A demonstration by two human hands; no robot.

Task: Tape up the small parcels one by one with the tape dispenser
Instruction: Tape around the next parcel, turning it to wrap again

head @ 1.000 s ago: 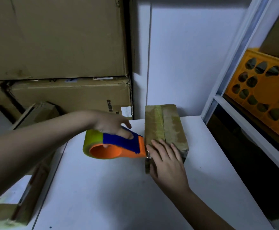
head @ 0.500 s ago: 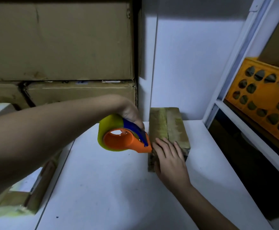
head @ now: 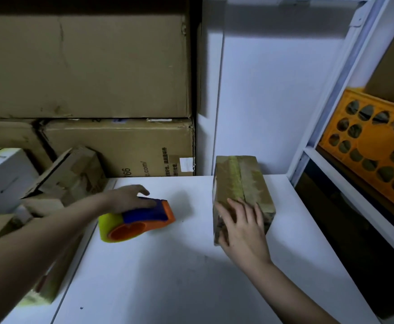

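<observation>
A small brown parcel, wrapped in glossy tape with a yellowish strip along its top, lies on the white table near the back wall. My right hand rests on the parcel's near end, fingers spread over the top and thumb down its left side. The orange and blue tape dispenser, with a yellow roll, lies on the table well left of the parcel. My left hand lies on its blue top, fingers curled over it.
Large cardboard cartons are stacked behind the table at left. Smaller parcels and a white box are piled at the table's left edge. A white shelf frame with an orange crate stands right.
My left hand has carried the dispenser away from the parcel's left side and down onto the table at left. My right hand has stayed on the parcel.
</observation>
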